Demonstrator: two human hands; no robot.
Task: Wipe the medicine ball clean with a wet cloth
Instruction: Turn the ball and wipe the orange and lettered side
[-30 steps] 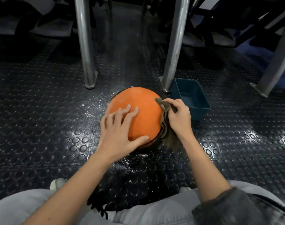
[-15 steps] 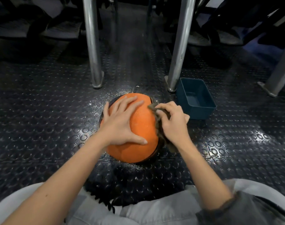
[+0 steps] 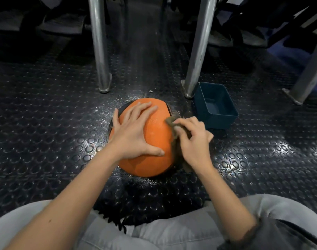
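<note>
Head view: the orange medicine ball [image 3: 155, 141] sits on the studded black floor [image 3: 46, 123] before the person's knees. The left hand [image 3: 134, 134] lies flat on top, fingers spread and straight. The right hand [image 3: 193, 139] pinches a brown cloth [image 3: 172, 121] against the ball's right side. A blue tub [image 3: 217, 107] stands just beside.

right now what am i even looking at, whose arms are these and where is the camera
No machine here: these are a person's two bare arms, filmed by one camera worn on their head, looking down. An orange ball sits on a dark studded floor. The left hand lies spread on top of it. The right hand grips a brown cloth against the ball's right side. Beyond it stands a blue tub, beside metal legs.
</note>
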